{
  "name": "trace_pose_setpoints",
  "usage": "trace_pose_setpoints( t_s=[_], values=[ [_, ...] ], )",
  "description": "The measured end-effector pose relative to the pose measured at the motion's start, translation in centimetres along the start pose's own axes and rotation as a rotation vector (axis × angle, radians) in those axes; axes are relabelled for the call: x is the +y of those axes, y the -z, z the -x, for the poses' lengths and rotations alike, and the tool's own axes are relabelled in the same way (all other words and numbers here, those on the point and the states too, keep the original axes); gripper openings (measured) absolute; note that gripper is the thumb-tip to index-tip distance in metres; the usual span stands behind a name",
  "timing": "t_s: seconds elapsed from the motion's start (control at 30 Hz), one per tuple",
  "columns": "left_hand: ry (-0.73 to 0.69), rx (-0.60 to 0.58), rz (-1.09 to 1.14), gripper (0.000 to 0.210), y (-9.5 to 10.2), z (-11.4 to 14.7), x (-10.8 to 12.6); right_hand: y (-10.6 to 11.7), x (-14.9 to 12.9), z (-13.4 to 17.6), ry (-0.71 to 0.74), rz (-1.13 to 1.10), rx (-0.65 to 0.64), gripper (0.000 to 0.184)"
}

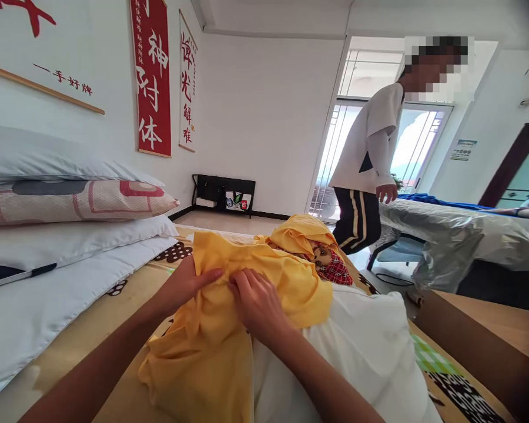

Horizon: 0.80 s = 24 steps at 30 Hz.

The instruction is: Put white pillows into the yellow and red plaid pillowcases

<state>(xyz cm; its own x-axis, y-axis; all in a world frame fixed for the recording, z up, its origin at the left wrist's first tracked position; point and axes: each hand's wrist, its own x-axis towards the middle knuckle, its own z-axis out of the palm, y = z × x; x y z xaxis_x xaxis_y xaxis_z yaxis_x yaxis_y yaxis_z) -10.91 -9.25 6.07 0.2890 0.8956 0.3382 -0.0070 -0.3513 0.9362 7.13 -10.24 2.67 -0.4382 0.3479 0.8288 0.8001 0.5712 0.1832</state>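
Observation:
A yellow cloth (216, 364), bunched and creased, lies across the bed in the middle of the head view. My left hand (189, 288) is closed on its raised upper edge, thumb pressed on the near side. Just to the right, my right hand (260, 302) has its fingers curled in and pinches the same fabric. Under the cloth and to its right is a soft white bedding piece, like a pillow or quilt (365, 346). Beyond the hands, more yellow fabric (300, 232) is heaped beside a red checked cloth with a printed cartoon face (337, 267).
Several pillows (70, 205) are stacked at the left. A patterned bedsheet (449, 376) covers the bed, with a wooden board (480, 329) along its right side. Another person (365, 147) stands by a plastic-covered table (441, 229). A low black shelf (223, 194) stands against the wall.

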Motion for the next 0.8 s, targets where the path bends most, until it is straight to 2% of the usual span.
trace_pose_setpoints(
  t_s=[0.1,0.23,0.33,0.43,0.5,0.57,0.63,0.67,0.7,0.8],
  values=[
    [0.010,0.003,0.040,0.049,0.2,-0.2,-0.1,0.4,0.1,0.2,0.037,0.012,-0.070,0.016],
    [0.027,-0.003,0.101,0.046,0.3,-0.7,-0.6,2.1,-0.7,0.7,0.062,0.025,-0.143,0.016],
    [0.020,0.013,0.104,0.049,0.2,-1.2,-1.5,3.0,-1.2,1.6,0.070,0.035,-0.177,0.017],
    [-0.016,-0.012,0.080,0.050,-0.1,-1.9,-2.9,2.8,-0.8,2.8,0.083,0.105,-0.218,0.017],
    [-0.034,-0.035,0.042,0.046,-0.3,-2.3,-3.8,2.5,0.0,3.6,0.105,0.186,-0.290,0.018],
    [-0.047,-0.031,-0.001,0.043,-0.6,-2.6,-4.5,2.6,1.0,3.9,0.124,0.197,-0.420,0.019],
    [-0.053,-0.042,-0.011,0.042,-0.8,-2.6,-4.8,3.2,2.1,3.7,0.099,0.100,-0.543,0.016],
    [-0.053,-0.066,0.003,0.042,-0.9,-2.5,-4.9,3.7,2.6,3.4,0.060,0.037,-0.555,0.015],
    [-0.052,-0.100,0.026,0.042,-1.0,-2.4,-4.9,4.3,3.2,2.9,0.008,-0.018,-0.519,0.014],
    [-0.062,-0.223,0.094,0.041,-1.0,-1.7,-4.8,5.8,4.5,1.0,-0.134,-0.146,-0.231,0.017]
  ],
)
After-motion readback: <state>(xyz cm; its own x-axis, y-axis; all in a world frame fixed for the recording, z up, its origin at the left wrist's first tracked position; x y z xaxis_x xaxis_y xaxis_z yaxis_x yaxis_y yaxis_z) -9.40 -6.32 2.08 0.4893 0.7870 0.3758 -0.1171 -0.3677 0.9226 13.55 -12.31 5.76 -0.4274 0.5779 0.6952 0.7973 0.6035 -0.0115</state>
